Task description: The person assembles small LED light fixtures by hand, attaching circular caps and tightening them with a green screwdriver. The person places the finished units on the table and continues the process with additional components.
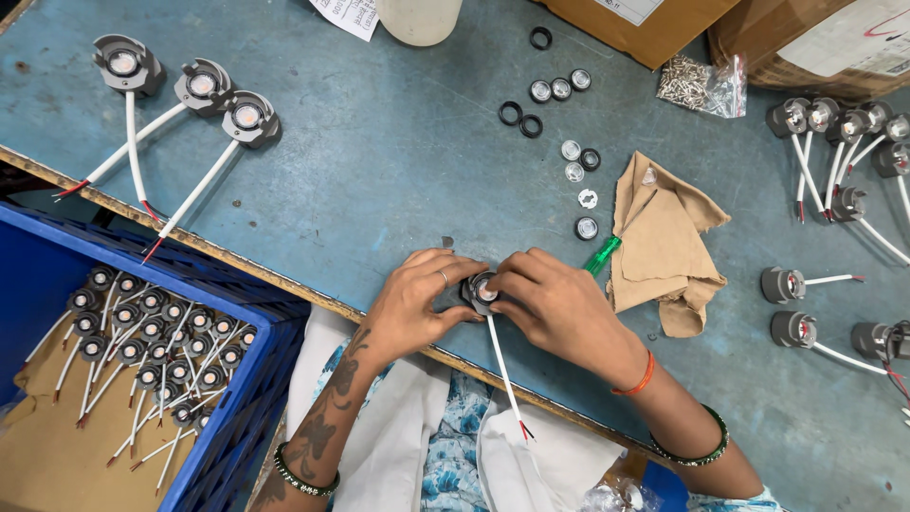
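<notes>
Lamp head [481, 289], small, round and grey, sits between both hands at the near edge of the tabletop [379, 180]. The left hand [417, 299] grips its left side with thumb and fingers; the right hand [550, 303] pinches its right side, fingertips on the rim. Its white cable [502, 365] hangs over the tabletop edge toward the person's lap, ending in red wire tips. A green pen [601, 256] lies just beyond the right hand, partly under a crumpled brown cloth [664, 246]. Farther out lie small black rings [519, 118] and clear lenses [559, 88]. Three finished lamps [201, 87] lie at the far left, more lamps [834, 118] at the right. A blue crate [242, 398] below the tabletop's left edge holds many such lamps.
</notes>
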